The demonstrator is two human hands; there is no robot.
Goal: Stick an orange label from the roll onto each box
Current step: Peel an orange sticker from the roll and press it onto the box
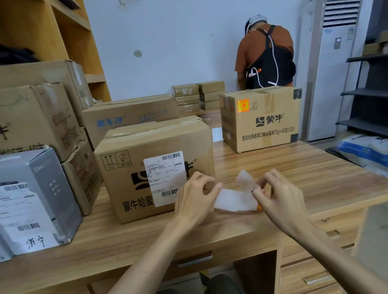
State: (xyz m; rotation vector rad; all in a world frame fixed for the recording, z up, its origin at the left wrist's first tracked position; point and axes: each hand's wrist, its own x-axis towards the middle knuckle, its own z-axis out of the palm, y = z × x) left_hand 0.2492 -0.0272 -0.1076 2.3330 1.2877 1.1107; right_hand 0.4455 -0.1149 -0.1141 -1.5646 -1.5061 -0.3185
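My left hand (195,198) and my right hand (279,194) both pinch a strip of white label backing (235,199) just above the wooden desk (312,177). A bit of orange shows at the strip's lower right edge. One end of the strip curls upward between my hands. A cardboard box (154,151) with a white shipping label stands right behind my left hand. Farther back on the right, another cardboard box (261,118) carries an orange label (243,105) on its front upper left.
A grey box (25,202) and stacked cartons (20,118) fill the desk's left side. Small flat boxes (198,96) are stacked at the back. A person (266,56) stands at the far wall. Dark shelving (378,77) and a bag (380,157) are on the right.
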